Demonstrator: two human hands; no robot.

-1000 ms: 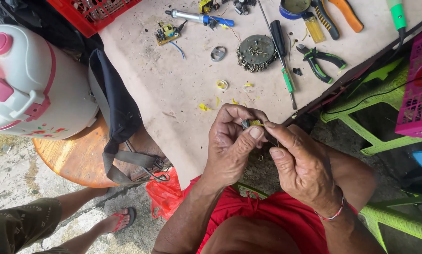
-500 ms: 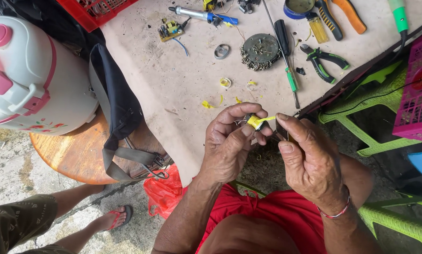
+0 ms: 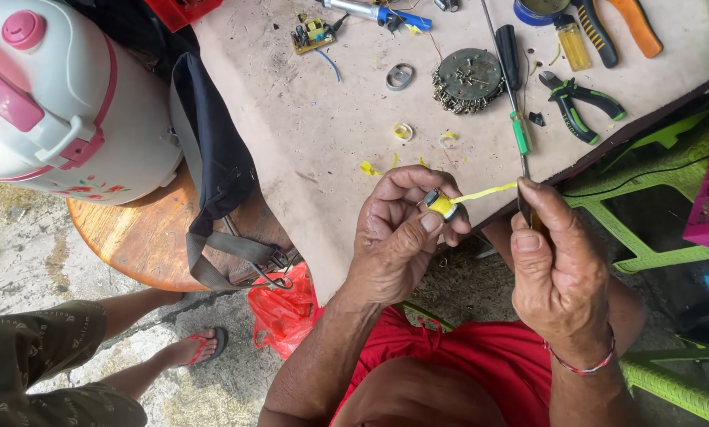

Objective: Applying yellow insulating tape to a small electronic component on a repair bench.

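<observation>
A: What do the hands hold in the head view?

B: The left hand (image 3: pixel 398 237) is clenched around a small round part wrapped in yellow tape (image 3: pixel 441 205), pinched between thumb and fingertips just off the near edge of the table (image 3: pixel 307 150). A yellow tape strip (image 3: pixel 485 192) runs taut from the part to the right hand (image 3: pixel 560 277), which grips its end between thumb and forefinger.

A: And what lies around them?

B: Yellow tape scraps (image 3: pixel 402 131) lie on the table beyond the left hand. Farther back are a round metal disc (image 3: pixel 469 79), a green-handled screwdriver (image 3: pixel 512 95) and green pliers (image 3: pixel 580 103). A white and pink thermos jug (image 3: pixel 62 103) stands on a round wooden stool (image 3: pixel 133 237) at the left, with a dark bag (image 3: pixel 212 158) hanging between stool and table.
</observation>
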